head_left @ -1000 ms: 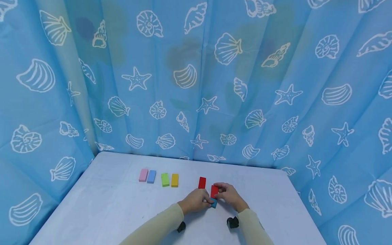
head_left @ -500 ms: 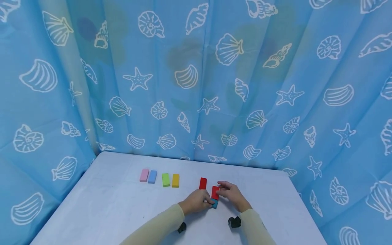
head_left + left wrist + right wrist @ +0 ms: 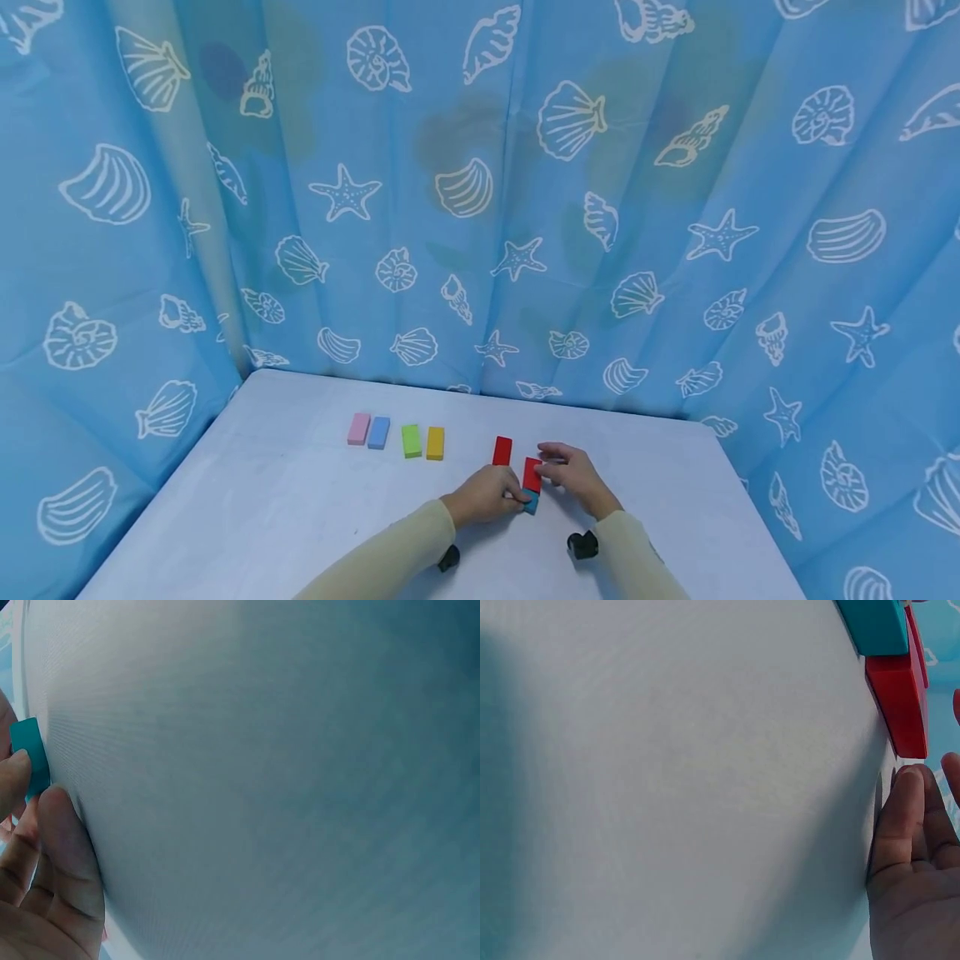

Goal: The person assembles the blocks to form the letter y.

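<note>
My left hand point(image 3: 483, 494) pinches a teal block point(image 3: 531, 502) at the front of a red block point(image 3: 532, 475) on the table. In the left wrist view, the thumb lies on the teal block point(image 3: 30, 754) with fingers below it. To the right, my right hand point(image 3: 579, 481) is beside the red block, its fingers loosely extended. From the right wrist, the red block point(image 3: 900, 705) sits end to end with the teal one point(image 3: 876, 626), and the right fingertips point(image 3: 909, 780) are just short of it. A second red block point(image 3: 502, 450) stands behind the left hand, partly covered by it.
Farther left on the white table point(image 3: 300, 517) lie a pink block point(image 3: 358, 428), a light blue block point(image 3: 378, 432), a green block point(image 3: 412, 441) and a yellow block point(image 3: 435, 443). A blue shell-print curtain point(image 3: 442, 333) borders the table behind and at the sides.
The right hand's fingers have loosened and drawn slightly away from the red block. The left hand still pinches the teal block. The head view has shifted a little.
</note>
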Tool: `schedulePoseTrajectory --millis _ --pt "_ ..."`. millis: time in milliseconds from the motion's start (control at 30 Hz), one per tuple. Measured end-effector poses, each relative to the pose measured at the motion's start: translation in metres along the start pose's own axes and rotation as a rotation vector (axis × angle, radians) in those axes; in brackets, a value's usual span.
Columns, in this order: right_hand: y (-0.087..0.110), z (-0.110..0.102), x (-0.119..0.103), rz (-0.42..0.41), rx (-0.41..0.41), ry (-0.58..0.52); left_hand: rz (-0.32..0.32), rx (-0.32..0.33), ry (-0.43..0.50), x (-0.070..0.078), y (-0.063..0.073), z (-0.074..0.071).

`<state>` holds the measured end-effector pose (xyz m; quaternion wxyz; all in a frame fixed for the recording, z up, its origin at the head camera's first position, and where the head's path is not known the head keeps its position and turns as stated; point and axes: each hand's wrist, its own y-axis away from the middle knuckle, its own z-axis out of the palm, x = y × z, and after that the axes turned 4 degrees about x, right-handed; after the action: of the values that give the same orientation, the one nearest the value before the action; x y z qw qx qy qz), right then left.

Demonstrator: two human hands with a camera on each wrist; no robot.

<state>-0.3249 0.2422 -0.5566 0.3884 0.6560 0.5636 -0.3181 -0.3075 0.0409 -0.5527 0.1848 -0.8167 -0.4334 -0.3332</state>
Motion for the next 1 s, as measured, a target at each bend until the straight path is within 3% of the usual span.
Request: schedulePoseTrajectory --millis 400,1000 --pt "-0.0001 0.0052 0.0005 -0.004 0.030 0.121 -0.033 -0.006 0.015 0.0036 -0.0012 -0.0012" --pt "-0.0022 0.0069 0.0053 -0.015 0.017 0.116 -0.045 -0.018 0.013 0.0052 0.0002 -0.0031"
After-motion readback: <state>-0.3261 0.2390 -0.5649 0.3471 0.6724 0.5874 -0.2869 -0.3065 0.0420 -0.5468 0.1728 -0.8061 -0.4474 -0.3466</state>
